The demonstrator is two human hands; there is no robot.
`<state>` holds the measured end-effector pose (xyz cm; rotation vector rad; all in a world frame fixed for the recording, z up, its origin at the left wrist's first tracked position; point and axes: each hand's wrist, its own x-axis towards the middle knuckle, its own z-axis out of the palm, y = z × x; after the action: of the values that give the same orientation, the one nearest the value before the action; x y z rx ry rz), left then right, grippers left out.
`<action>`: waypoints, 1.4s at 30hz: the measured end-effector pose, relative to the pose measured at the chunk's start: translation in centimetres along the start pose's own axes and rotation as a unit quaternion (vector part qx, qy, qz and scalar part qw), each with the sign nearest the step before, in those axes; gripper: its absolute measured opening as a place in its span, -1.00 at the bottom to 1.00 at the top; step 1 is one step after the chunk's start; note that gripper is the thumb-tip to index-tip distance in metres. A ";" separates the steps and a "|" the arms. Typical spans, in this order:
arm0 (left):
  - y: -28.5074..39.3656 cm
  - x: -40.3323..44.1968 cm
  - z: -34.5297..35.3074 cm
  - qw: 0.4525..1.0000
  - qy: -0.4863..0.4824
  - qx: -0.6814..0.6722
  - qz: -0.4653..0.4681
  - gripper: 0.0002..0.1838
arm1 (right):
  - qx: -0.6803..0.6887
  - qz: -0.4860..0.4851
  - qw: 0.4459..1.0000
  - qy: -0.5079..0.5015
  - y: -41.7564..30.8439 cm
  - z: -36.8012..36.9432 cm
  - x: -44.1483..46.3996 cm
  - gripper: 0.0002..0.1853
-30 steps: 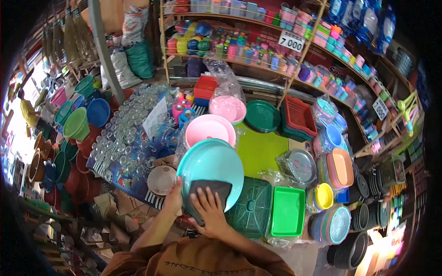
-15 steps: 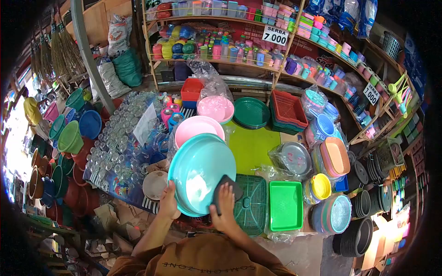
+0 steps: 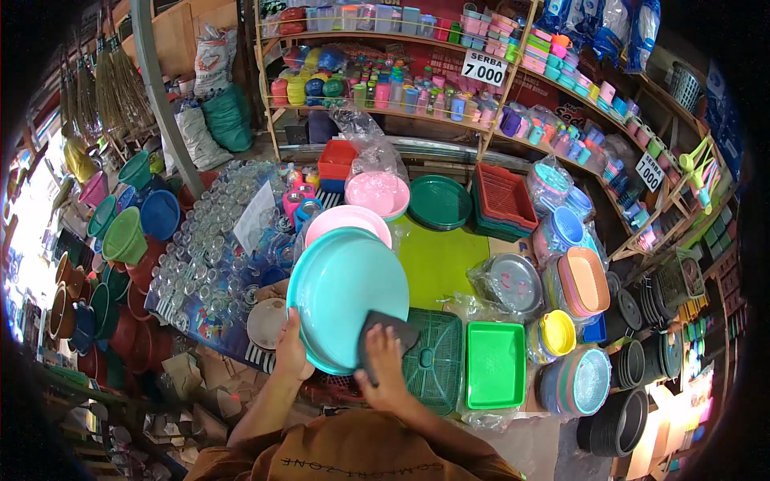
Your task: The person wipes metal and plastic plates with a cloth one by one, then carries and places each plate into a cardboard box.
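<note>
A large turquoise basin (image 3: pixel 345 280) is tilted up in front of me. My left hand (image 3: pixel 293 351) grips its lower left rim, thumb on the near side, the other fingers hidden. Against the basin's lower right part lies a dark grey cloth (image 3: pixel 377 330). My right hand (image 3: pixel 385 365) is laid over the cloth with its fingers stretched, pressing it to the basin. Behind the basin is a pink basin (image 3: pixel 349 218), and a white plate (image 3: pixel 266 325) sits to the left.
Glassware (image 3: pixel 208 248) covers the table's left part. A green tray (image 3: pixel 496 365) and a dark green basket (image 3: pixel 433 361) lie to the right. Stacked tubs (image 3: pixel 573 381) stand farther right. Loaded shelves (image 3: pixel 385 104) run along the back; buckets (image 3: pixel 124 236) stand at the left.
Over the last second my right hand and the cloth have moved from the basin's lower middle to its lower right edge, then slightly back inward. My left hand keeps its hold. The view has shifted.
</note>
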<state>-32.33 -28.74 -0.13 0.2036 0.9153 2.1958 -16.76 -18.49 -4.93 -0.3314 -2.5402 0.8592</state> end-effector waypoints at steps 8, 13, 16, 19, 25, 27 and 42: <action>-3.5 -0.3 -1.9 0.982 -0.040 0.177 0.041 -0.46 | -0.054 -0.082 0.994 0.054 -3.7 -3.3 9.1 -0.29; -2.1 -0.9 -1.9 0.996 -0.037 0.049 -0.063 -0.43 | -0.029 0.023 0.986 0.162 4.1 -2.6 11.3 -0.39; -1.7 -0.8 -3.5 0.996 -0.020 0.077 -0.044 -0.44 | 0.232 0.121 0.942 0.211 10.6 0.2 10.0 -0.35; -0.9 -0.8 -3.7 0.996 0.049 0.072 -0.010 -0.47 | 0.421 0.436 0.762 0.228 12.2 1.6 6.7 -0.24; 0.2 -2.2 -0.9 0.908 -0.029 0.390 0.151 -0.52 | 0.448 0.526 0.650 0.315 10.7 1.0 3.1 -0.14; -1.1 -2.0 -1.9 0.782 -0.055 0.596 0.178 -0.62 | 0.463 0.493 0.672 0.301 9.2 -0.3 2.7 -0.15; -6.0 -4.4 -3.1 0.464 -0.224 0.825 0.232 -0.74 | 0.513 0.372 0.767 0.099 5.8 -1.0 -0.3 -0.67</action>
<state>-26.97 -30.60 -5.81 1.9480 2.4389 0.5397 -15.50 -13.55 -7.88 -0.9809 -1.3345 2.1713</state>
